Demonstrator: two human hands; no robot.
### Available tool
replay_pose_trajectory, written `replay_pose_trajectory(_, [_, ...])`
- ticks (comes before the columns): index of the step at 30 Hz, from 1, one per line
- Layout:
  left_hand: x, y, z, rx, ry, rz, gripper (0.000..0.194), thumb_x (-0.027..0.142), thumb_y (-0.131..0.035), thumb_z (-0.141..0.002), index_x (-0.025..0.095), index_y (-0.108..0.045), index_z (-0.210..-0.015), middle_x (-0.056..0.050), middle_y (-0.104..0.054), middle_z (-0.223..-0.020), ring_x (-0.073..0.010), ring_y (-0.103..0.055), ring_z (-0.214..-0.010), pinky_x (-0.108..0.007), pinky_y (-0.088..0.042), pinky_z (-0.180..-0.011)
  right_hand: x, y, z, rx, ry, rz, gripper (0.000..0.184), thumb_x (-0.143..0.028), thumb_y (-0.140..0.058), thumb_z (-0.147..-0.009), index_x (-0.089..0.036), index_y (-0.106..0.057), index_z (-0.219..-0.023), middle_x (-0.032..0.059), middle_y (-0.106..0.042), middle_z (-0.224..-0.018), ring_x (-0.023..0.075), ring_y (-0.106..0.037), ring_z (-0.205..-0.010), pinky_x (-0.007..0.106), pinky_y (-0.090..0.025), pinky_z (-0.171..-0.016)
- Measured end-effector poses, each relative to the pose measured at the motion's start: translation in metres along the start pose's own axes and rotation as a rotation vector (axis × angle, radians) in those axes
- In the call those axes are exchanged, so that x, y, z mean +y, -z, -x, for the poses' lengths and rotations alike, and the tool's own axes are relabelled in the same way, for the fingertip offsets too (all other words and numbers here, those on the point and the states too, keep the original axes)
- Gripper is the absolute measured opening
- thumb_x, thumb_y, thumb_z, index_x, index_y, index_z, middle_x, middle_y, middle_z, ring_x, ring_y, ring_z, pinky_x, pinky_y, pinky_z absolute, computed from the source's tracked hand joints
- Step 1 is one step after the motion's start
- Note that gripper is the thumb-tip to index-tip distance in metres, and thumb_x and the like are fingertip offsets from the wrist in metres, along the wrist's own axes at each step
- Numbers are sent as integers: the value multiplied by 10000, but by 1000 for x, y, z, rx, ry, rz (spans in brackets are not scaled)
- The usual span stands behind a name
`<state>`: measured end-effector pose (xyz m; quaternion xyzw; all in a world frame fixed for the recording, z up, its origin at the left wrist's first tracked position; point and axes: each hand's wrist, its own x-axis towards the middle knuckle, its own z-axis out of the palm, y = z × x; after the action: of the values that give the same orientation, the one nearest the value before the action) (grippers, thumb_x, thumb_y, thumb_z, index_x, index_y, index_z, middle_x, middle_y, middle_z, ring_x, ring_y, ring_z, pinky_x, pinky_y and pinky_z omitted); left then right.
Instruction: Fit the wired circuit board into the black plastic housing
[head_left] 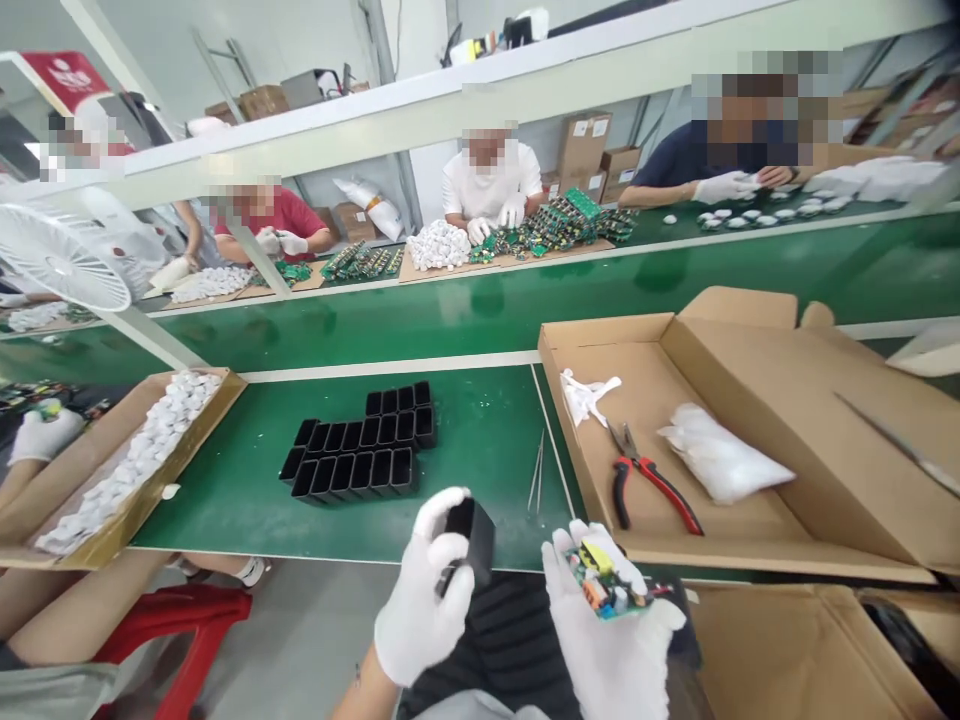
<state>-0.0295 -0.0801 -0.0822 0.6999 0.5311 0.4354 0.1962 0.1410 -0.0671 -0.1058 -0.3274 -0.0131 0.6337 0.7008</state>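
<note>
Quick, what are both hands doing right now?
Left hand: closed around a black case.
Right hand: open, palm up, circuit board resting on it.

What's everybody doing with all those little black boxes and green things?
The person's left hand, in a white glove, grips a small black plastic case. The right hand, gloved too, cradles a green circuit board with colourful parts. More black cases stand in rows on the green tabletop. Across the bench, other people in white gloves sit by piles of green circuit boards. The board and the held case are apart.
</note>
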Motion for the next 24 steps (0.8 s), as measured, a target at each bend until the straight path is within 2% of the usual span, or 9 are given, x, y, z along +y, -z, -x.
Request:
replay_pose_trajectory(2, [14, -17, 15, -47, 126, 335, 172, 369, -400, -925, 215, -459, -874, -100, -403, -1311, -263, -482, -1201, -450, -435, -975, -2, -5, 0, -46, 71, 11, 673, -763, -536, -709, -223, -667, -1089, 81, -681, -1129, 227, -618, -1089, 383, -536, -901])
replay_pose_trajectory(5, [26, -44, 27, 33, 315, 715, 350, 554, -533, -821, 219, -439, -857, -86, -416, -1270, -276, -504, -1133, -414, -475, -903, -3, -9, 2, -169, 73, 110, 601, -699, -537, -766, -294, -594, -1208, 67, -663, -1171, 228, -609, -1110, 403, -517, -910])
replay_pose_trajectory(7, [30, -55, 27, 73, 418, 948, 403, 577, -590, -770, 240, -448, -940, -72, -375, -1343, -288, -479, -1169, -412, -471, -910, -3, -10, 5, -178, 75, 134, 634, -712, -548, -747, -304, -570, -1232, 73, -671, -1150, 243, -629, -1076, 413, -530, -874])
replay_pose_trajectory(10, [31, -56, 20, 20, 570, 1139, 568, 546, -679, -709, 298, -413, -1145, -73, -395, -1368, -299, -473, -1196, -423, -466, -928, -7, -12, 11, -178, 96, 75, 731, -773, -574, -664, -293, -579, -1216, 76, -698, -1067, 250, -661, -1006, 401, -551, -828])
replay_pose_trajectory(12, [30, -53, 14, 17, 633, 1105, 701, 508, -700, -701, 327, -349, -1280, -83, -390, -1400, -291, -472, -1206, -409, -471, -931, -9, -13, 16, -244, 82, 62, 670, -708, -659, -645, -298, -604, -1173, 58, -709, -1020, 242, -677, -961, 379, -557, -811])
replay_pose_trajectory(15, [32, -48, 11, -44, 718, 1114, 728, 440, -616, -780, 329, -259, -1405, -86, -321, -1475, -275, -460, -1235, -380, -479, -928, -8, -13, 24, -368, 124, 150, 558, -558, -762, -631, -298, -639, -1108, 44, -709, -1022, 246, -681, -941, 381, -560, -802])
replay_pose_trajectory(19, [37, -40, 15, -230, 742, 1168, 686, 501, -450, -870, 256, -207, -1463, -108, -396, -1434, -287, -468, -1243, -440, -443, -989, -1, -15, 31, -424, 131, 244, 601, -625, -759, -593, -261, -661, -1061, 64, -713, -1008, 278, -674, -954, 427, -552, -821])
replay_pose_trajectory(22, [40, -30, 16, -255, 666, 795, 759, 340, -576, -814, 254, -199, -1468, -103, -432, -1409, -291, -448, -1264, -469, -389, -1054, -4, -19, 34, -364, 20, 165, 576, -690, -657, -665, -263, -668, -1051, 62, -719, -1002, 255, -693, -913, 400, -565, -796])
replay_pose_trajectory(24, [40, -23, 14, -273, 574, 505, 815, 167, -596, -749, 287, -209, -1456, -83, -447, -1398, -278, -441, -1275, -483, -355, -1086, -11, -21, 34, -314, 32, 141, 556, -675, -646, -695, -280, -655, -1085, 58, -701, -1083, 234, -676, -986, 363, -556, -828])
